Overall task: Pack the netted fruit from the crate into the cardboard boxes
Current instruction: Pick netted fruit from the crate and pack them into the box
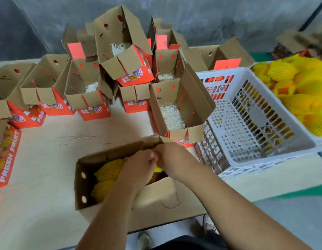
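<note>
An open cardboard box [156, 201] stands at the table's front edge. Inside it lie yellow netted fruit [107, 172], with another [100, 191] below it. My left hand [138, 166] and my right hand [170, 159] meet over the box's right half, fingers curled round a netted fruit [158, 169] that is mostly hidden under them. A white plastic crate [264, 154] to the right holds no fruit. Further right, a pile of netted fruit [297, 91] fills a second crate.
An open box [192, 91] lined with shredded paper stands just behind my hands. Several more open red-and-brown boxes [88, 98] crowd the back and left of the table. A flat "FRESH FRUIT" box [6, 159] lies at the left edge. Bare tabletop [48, 150] spreads to the left.
</note>
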The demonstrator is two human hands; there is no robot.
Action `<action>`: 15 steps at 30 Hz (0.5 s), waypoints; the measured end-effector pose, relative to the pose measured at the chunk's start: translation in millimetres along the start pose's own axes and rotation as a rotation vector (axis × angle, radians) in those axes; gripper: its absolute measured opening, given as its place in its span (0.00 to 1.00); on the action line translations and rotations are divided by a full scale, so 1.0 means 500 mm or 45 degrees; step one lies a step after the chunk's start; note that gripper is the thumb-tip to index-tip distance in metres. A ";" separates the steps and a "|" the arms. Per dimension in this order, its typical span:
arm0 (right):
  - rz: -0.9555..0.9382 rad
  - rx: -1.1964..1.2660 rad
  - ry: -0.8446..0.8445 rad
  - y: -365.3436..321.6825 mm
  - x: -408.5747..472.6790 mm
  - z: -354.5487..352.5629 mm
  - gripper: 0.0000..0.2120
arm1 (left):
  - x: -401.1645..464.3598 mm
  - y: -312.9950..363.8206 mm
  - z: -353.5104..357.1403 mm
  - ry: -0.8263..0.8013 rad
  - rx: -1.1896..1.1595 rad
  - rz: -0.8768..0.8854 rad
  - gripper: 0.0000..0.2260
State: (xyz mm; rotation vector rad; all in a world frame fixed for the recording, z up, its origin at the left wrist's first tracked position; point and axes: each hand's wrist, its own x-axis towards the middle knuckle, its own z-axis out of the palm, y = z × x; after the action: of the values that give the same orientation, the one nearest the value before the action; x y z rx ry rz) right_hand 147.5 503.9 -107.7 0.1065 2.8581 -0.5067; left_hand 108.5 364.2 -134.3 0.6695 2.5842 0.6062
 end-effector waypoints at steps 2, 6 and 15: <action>0.021 0.186 0.210 0.068 -0.041 -0.038 0.11 | 0.023 0.092 0.027 0.145 -0.148 0.071 0.07; 0.053 0.500 0.421 0.255 -0.109 -0.116 0.14 | 0.089 0.310 0.100 0.377 -0.233 0.216 0.06; 0.205 0.526 0.925 0.729 -0.251 -0.257 0.13 | 0.213 0.721 0.277 0.023 -0.758 0.306 0.05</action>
State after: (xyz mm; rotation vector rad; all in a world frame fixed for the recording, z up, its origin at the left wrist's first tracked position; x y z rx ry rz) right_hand 282.0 886.4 -80.3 0.7194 3.3137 -1.2287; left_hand 217.1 747.9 -98.1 0.7606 2.1706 1.3840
